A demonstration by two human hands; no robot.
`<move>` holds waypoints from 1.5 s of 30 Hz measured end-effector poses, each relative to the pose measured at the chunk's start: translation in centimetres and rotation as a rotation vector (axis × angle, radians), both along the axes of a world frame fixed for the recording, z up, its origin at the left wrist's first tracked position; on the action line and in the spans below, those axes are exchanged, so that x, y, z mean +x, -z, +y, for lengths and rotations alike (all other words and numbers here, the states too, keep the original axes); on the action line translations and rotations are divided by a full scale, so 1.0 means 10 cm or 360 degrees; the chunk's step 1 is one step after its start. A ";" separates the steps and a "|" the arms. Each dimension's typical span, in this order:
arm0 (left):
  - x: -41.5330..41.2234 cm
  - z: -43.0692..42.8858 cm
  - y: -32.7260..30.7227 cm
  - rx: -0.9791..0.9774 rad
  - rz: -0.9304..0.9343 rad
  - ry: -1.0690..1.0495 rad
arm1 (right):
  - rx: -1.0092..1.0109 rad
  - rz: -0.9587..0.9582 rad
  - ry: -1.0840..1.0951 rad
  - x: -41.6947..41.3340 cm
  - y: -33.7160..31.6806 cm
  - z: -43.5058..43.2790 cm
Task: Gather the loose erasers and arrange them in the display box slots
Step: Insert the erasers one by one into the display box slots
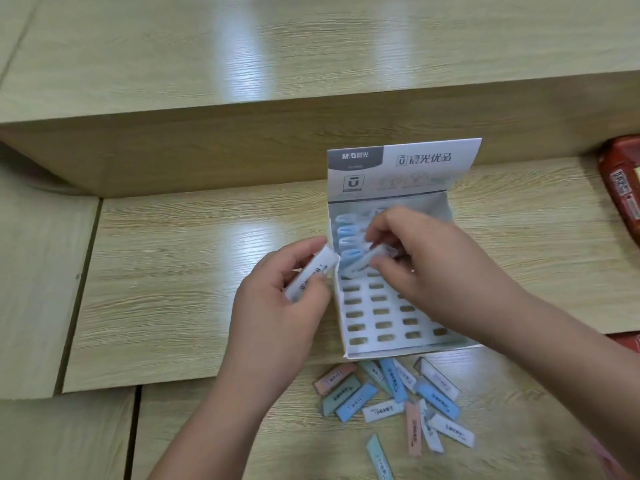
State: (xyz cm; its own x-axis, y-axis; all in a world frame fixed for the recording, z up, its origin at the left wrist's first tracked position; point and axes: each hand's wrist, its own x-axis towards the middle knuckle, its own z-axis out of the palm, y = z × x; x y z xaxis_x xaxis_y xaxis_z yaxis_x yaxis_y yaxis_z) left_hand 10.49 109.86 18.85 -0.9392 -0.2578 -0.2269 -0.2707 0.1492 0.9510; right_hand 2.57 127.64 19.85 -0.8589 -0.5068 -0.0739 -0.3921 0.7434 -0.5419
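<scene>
A white display box (353, 351) with rows of oval slots lies open on the wooden table, its printed lid (403, 168) standing up at the back. Several blue and white erasers (348, 233) stand in the far-left slots. My left hand (277, 306) grips a white wrapped eraser (311, 275) just left of the box. Over the box, my right hand (422, 258) pinches another white eraser (363, 259) above the slots. Several loose erasers (391, 396) in blue, white, pink and green lie scattered in front of the box.
A raised wooden shelf (242, 64) runs behind the box. A red packet (623, 181) lies at the right edge, with another red item (628, 341) lower down. Seams split the table (173, 271) into panels at left.
</scene>
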 end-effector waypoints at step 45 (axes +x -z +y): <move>-0.04 0.07 0.07 -0.0154 -0.0026 0.0139 | -0.0364 0.0147 0.0013 0.12 0.08 0.06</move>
